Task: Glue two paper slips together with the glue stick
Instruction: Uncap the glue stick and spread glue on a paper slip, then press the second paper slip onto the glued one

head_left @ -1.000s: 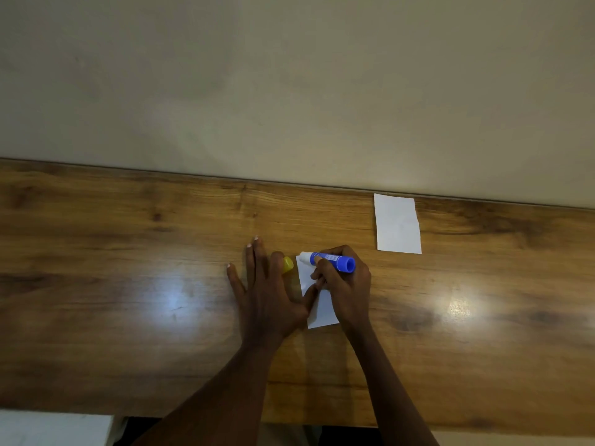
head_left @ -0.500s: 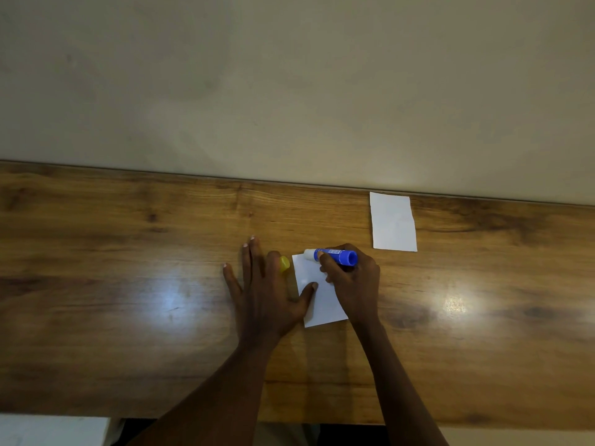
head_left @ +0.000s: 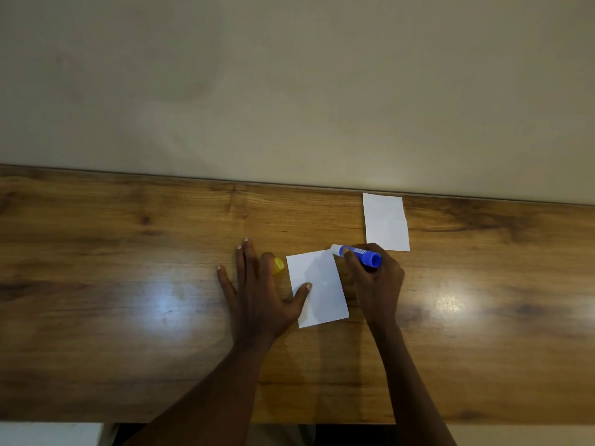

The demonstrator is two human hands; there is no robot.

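Where the wooden tabletop (head_left: 128,252) meets the plain beige wall (head_left: 289,75), two white paper slips lie flat and well apart from each other: the nearer slip (head_left: 322,304) sits between the two hands, turned slightly off square, and the farther slip (head_left: 385,222) lies close to the wall edge, beyond the right hand. The left hand (head_left: 260,294) rests palm down on the wood with its fingers (head_left: 244,262) spread open and gripping nothing; only its thumb reaches onto the nearer slip's left part, pinning the paper. A small yellow cap (head_left: 278,265) lies on the wood just beyond the left index finger, partly hidden by it, just beside the slip's far left corner. The right hand (head_left: 376,284) has its fingers closed around the blue glue stick (head_left: 362,255), which lies nearly level, its blue base toward the right and its white tip at the far right corner of the nearer slip. Whether the tip touches the paper cannot be told. Bright reflections of light show on the wood left of the left hand and right of the right hand. At the lower left corner a pale surface (head_left: 48,434) shows below the tabletop edge
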